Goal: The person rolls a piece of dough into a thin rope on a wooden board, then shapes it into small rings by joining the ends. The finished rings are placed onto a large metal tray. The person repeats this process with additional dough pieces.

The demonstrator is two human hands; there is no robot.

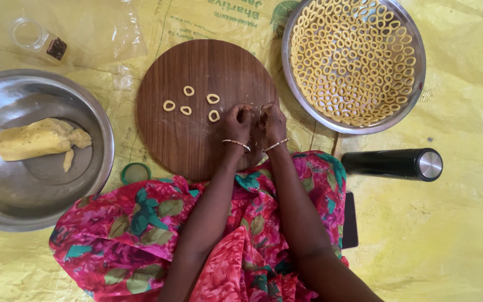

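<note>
Seated on a crinkled yellow plastic sheet (465, 223), a person presses the left hand (237, 123) and right hand (273, 122) together at the edge of a round, grained wooden board (197, 67), fingers curled around a small bit of pale dough that is mostly hidden. Five small dough rings (189, 90) lie on the board just beside the hands. One shiny steel bowl (6, 201) holds a smooth yellow dough lump (36, 138); one perforated steel colander (415, 84) is packed with rings too many to count. One black cylindrical flask (389, 164) lies nearby.
</note>
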